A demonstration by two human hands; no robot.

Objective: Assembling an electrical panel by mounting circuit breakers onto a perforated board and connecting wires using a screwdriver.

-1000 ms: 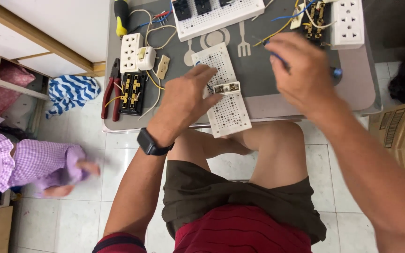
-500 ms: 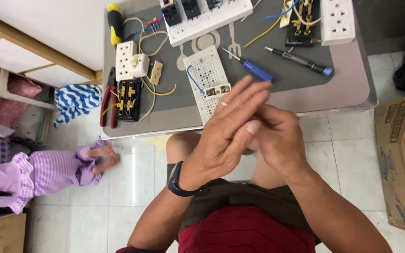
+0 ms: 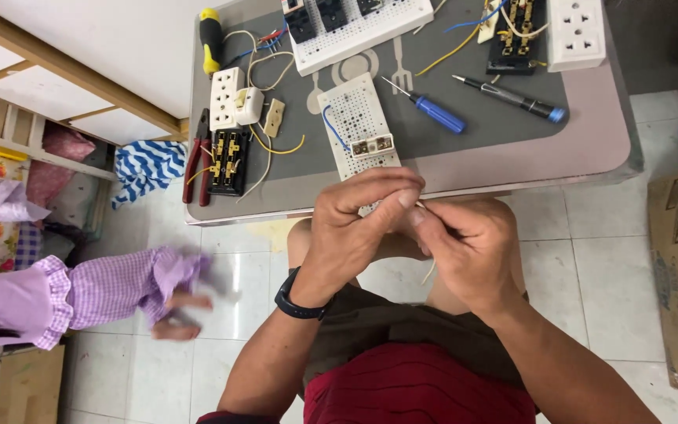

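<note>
A thin pale wire (image 3: 428, 271) is pinched between the left hand (image 3: 355, 228) and right hand (image 3: 464, 247), both grips narrow, above the lap, just off the surface (image 3: 590, 133). It could slip and be lost on the floor tiles (image 3: 598, 267), being so fine.

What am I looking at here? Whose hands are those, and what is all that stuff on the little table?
The camera sits on a person's head and looks down, so you see their own knees and two bare hands. The left hand, with a black wristband, and the right hand meet above the lap and pinch a thin pale wire between the fingertips. In front is a small grey table. On it lie a white board full of holes, a blue-handled screwdriver, a dark screwdriver, red pliers, white wall sockets and loose coloured wires. On the left, a sleeve in purple checks belongs to someone else.
</note>
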